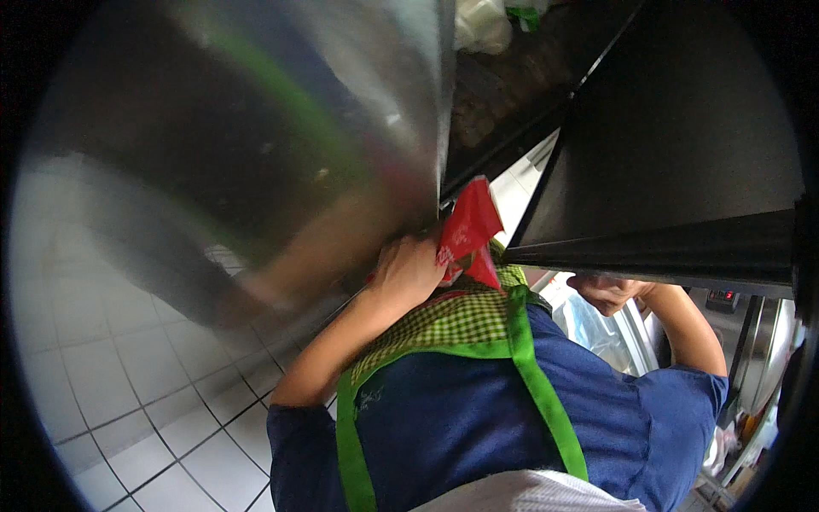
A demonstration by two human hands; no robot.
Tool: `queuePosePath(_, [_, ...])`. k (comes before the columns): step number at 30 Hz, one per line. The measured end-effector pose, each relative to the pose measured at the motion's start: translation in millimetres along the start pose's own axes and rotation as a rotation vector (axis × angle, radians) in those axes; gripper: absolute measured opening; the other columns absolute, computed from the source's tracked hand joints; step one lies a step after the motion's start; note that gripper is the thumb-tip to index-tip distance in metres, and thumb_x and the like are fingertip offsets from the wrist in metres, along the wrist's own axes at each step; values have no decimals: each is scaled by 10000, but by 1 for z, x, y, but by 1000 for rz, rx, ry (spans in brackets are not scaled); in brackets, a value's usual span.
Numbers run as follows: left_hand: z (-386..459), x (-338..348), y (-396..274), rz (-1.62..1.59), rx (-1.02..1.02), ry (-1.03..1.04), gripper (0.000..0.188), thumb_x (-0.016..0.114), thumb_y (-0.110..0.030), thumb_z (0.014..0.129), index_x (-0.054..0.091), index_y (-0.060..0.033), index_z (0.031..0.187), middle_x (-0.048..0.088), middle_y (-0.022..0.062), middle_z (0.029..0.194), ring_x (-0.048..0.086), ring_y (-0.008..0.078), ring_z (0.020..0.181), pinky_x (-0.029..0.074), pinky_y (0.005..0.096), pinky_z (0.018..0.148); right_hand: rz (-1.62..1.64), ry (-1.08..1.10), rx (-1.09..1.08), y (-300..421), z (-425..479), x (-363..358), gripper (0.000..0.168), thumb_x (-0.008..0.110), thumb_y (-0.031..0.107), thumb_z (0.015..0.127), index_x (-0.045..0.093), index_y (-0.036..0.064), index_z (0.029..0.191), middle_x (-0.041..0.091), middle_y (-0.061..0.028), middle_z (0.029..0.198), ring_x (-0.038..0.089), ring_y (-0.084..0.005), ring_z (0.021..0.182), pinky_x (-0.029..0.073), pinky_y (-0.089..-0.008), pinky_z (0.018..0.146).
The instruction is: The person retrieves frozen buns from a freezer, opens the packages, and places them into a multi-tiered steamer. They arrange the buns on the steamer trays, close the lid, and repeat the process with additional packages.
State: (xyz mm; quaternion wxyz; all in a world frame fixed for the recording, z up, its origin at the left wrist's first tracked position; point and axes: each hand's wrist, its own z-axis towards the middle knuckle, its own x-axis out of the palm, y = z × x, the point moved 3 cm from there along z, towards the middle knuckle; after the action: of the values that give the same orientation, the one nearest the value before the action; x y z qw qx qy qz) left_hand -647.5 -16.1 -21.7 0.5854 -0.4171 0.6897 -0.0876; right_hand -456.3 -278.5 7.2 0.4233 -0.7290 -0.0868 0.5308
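Note:
My left hand [409, 272] is shut on a red plastic packet [472, 221] bearing pale print, held low in front of my apron. Part of the packet hides behind the hand. To the right, my right hand [604, 293] curls at the lower edge of a dark door panel [659, 147]; the panel covers some of its fingers. Left of the packet rises a shiny metal panel [307, 128], which mirrors my arm and apron in a blur. Between the two panels a dark compartment [505, 89] stands open, with a whitish plastic bag [483, 25] inside.
White floor tiles [153, 397] with dark joints lie to the left. Beyond my right hand are a clear plastic bag [585, 326] and a small device with a red lit display [723, 296]. Metal equipment [761, 358] stands at the far right.

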Motion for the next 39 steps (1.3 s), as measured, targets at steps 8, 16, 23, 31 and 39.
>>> queuePosePath(8, [105,80,-3,-767,-4,-314,212,622,-187,914,606,-2,1016,665,152,829,652,248,744,483,399,667,43,103,258,13,-4,-33,192,642,181,685,776,169,822,671,55,899,609,-165,1067,383,-520,1099])
queuePosePath(16, [228,46,-28,-1561,-40,-1122,312,583,-93,919,525,-53,1223,650,119,1069,648,225,829,540,363,687,-576,149,-158,107,-59,2,242,564,317,949,649,100,1011,638,24,976,617,-126,886,507,-299,857])
queuePosePath(23, [266,26,-24,-854,-485,-1423,464,526,-169,968,418,-30,1398,481,208,1407,506,315,1219,391,402,1028,-376,-137,-1,102,-52,2,207,628,271,828,672,78,889,638,-17,917,610,-164,835,517,-335,792])
queuePosePath(31, [34,90,-48,-342,1133,-975,271,555,-293,916,605,-39,998,550,175,1042,537,309,888,423,440,742,-18,-461,92,27,-15,25,227,604,259,686,676,65,779,633,-112,882,612,-259,841,508,-410,762])
queuePosePath(39, [3,-3,-168,111,1359,-1200,284,747,-249,803,502,-228,944,438,8,968,459,196,878,406,379,804,208,-551,242,-128,66,49,183,578,272,747,658,107,747,628,-78,844,593,-259,892,387,-463,988])
